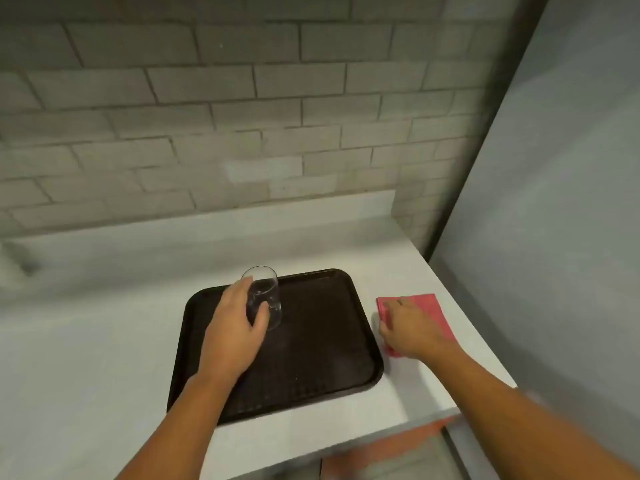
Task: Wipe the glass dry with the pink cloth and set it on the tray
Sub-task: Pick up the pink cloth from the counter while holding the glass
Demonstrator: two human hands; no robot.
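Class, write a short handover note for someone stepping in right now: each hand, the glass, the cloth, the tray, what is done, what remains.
Left hand: wrapped around the glass, upright over the dark tray; contact with the tray unclear.
Right hand: lying on the pink cloth, which is on the counter right of the tray.
Done: cannot tell whether wiping has happened.
Left: confirm the glass is dry, stand it on the tray, let go.

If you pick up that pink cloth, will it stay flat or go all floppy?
Probably floppy: the pink cloth lies flat and folded on the counter under the right hand. It looks thin, so likely light and unlikely to roll.
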